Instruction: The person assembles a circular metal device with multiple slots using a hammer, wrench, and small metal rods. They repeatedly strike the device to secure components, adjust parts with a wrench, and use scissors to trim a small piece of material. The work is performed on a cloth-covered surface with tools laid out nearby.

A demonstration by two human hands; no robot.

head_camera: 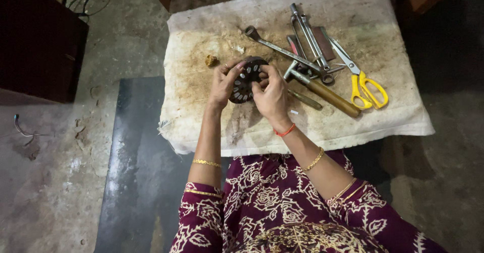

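Dark slotted ring (245,81) clamped between both hands (249,87), spanner (275,45), hammer (322,91), yellow scissors (360,79) just beside

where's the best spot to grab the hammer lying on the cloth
Probably the wooden handle of the hammer: it is long, straight and lies flat on the cloth. Come from the lower right, where its end is free; the metal head sits among the wrench and other tools, close to the right hand.

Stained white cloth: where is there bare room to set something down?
Free: the stained white cloth left of both hands, and its front strip below the wooden-handled hammer. Crowded: the back right, with long metal wrench and yellow-handled scissors.
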